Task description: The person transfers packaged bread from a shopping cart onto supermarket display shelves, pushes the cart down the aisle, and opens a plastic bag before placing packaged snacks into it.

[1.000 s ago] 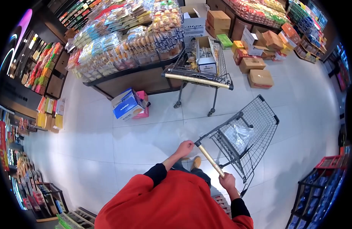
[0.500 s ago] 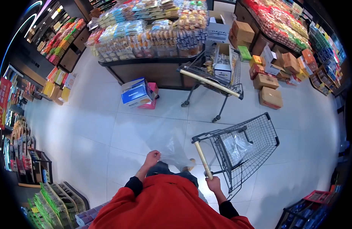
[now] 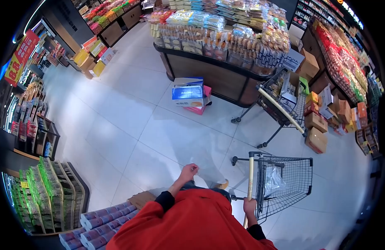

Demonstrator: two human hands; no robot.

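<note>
My right hand (image 3: pixel 250 206) is wrapped round the pale handle bar of a shopping cart (image 3: pixel 289 200). Inside the cart's wire basket lies crumpled clear plastic (image 3: pixel 274 181). My left hand (image 3: pixel 188 171) is closed in a pinch in front of my body, on the edge of a clear plastic bag (image 3: pixel 208 167). The bag hangs down over the floor and is so see-through that its outline is faint.
Ahead, a second cart (image 3: pixel 280 102) with boxes stands beside a display counter (image 3: pixel 213 75) of packaged snacks. A blue box (image 3: pixel 188 93) sits on the floor at the counter's foot. Cartons (image 3: pixel 316 139) are piled at right; stacked rolls (image 3: pixel 107 223) and a shelf (image 3: pixel 55 196) stand at left.
The view has turned left, so the counter and second cart appear farther right. My cart's handle has swung to nearly upright in view. Both hands keep their grips.
</note>
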